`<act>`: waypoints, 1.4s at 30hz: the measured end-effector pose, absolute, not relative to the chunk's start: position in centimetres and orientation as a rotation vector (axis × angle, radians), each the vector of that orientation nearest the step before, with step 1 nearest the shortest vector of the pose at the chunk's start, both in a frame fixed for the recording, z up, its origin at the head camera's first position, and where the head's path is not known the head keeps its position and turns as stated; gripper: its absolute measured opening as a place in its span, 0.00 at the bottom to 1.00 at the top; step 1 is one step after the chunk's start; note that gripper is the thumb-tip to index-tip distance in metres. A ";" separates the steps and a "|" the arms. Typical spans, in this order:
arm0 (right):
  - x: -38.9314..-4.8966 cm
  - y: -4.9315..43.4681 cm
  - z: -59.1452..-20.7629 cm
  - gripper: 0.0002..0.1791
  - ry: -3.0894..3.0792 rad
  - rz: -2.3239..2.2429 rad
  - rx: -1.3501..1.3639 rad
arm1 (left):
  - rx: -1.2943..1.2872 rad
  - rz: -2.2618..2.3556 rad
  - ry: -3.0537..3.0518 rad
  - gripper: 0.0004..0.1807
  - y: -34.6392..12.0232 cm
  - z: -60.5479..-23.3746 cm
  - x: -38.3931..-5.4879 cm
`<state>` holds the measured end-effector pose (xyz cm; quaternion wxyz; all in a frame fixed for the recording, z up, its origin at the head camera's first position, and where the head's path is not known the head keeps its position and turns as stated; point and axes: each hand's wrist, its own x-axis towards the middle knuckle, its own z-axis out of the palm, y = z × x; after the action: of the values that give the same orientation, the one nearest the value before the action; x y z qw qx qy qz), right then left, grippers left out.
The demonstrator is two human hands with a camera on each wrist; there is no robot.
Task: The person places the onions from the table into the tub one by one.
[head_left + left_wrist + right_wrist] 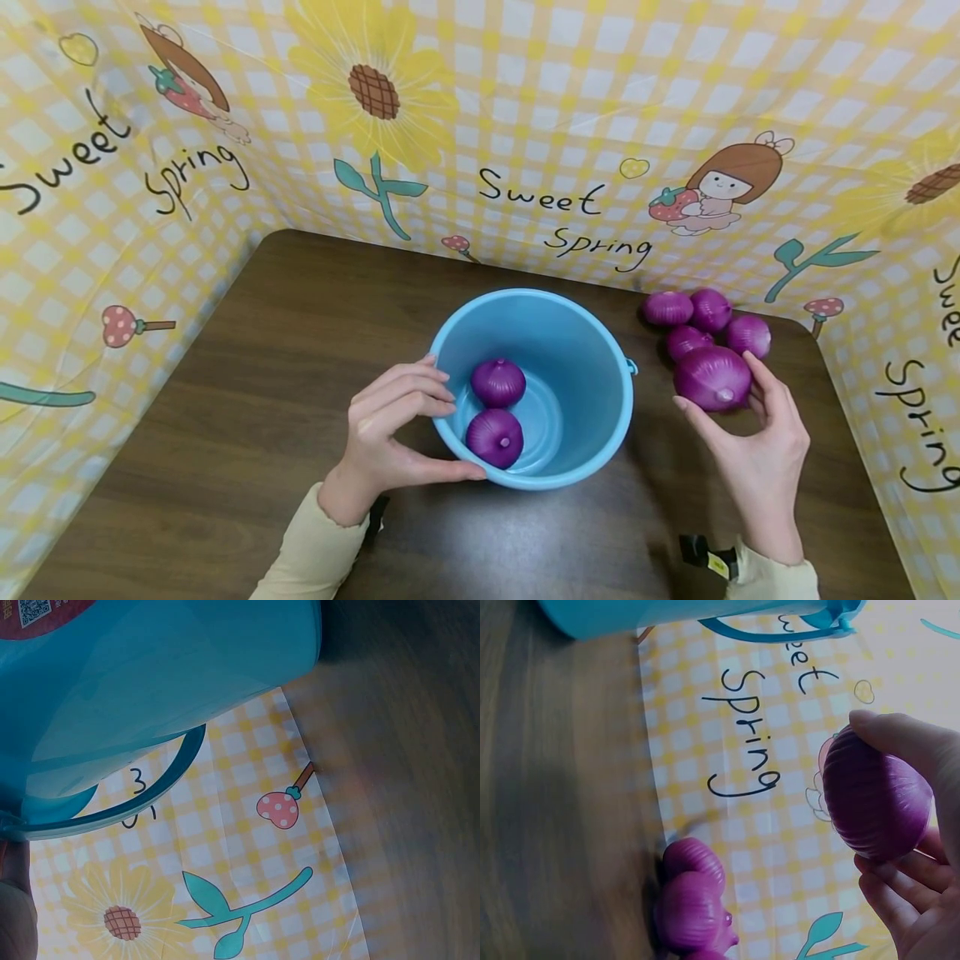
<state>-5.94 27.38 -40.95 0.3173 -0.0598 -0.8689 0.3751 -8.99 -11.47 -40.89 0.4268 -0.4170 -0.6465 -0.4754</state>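
Note:
In the head view my left hand (393, 425) grips the left rim of a blue bucket (592, 400), thumb along the near side and fingers over the edge. Two red onions lie on the bucket's floor, one onion (498, 383) behind the other onion (494, 438). To the right of the bucket, my right hand (765, 442) holds another red onion (712, 379) between thumb and fingers. The right wrist view shows this held onion (874, 799) raised above the table. Only a bit of the left hand (16, 919) appears in the left wrist view, below the bucket's handle (161, 791).
Several more red onions (667, 308) sit grouped at the table's back right, just beyond the held one. The brown wooden table (247, 400) is bordered behind and at the sides by a yellow checked cloth (525, 100) with printed flowers.

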 end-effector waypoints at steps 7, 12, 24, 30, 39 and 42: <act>-5.9 26.3 -39.8 0.53 -2.270 1.008 -0.142 | -1.041 -1.185 -1.613 0.34 -11.5 -40.9 -9.0; -5.4 24.4 -37.6 0.50 -2.242 1.035 -0.112 | -1.044 -1.184 -1.616 0.34 -11.5 -40.8 -9.0; -5.4 23.3 -36.3 0.50 -2.191 1.102 -0.074 | -1.046 -1.190 -1.625 0.34 -11.5 -41.0 -8.9; -5.6 23.3 -36.4 0.51 -2.189 1.141 -0.079 | -1.047 -1.189 -1.628 0.34 -11.5 -41.0 -8.9; -6.3 24.6 -38.1 0.54 -2.155 1.207 -0.011 | -1.048 -1.184 -1.608 0.34 -11.5 -40.9 -9.0; -6.4 24.3 -37.9 0.54 -2.126 1.229 0.010 | -1.049 -1.180 -1.606 0.34 -11.5 -40.9 -9.0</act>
<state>-6.38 24.32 -37.88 0.3365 0.0037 -0.8152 0.4714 -9.04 -11.51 -40.92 0.4302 -0.4203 -0.6438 -0.4730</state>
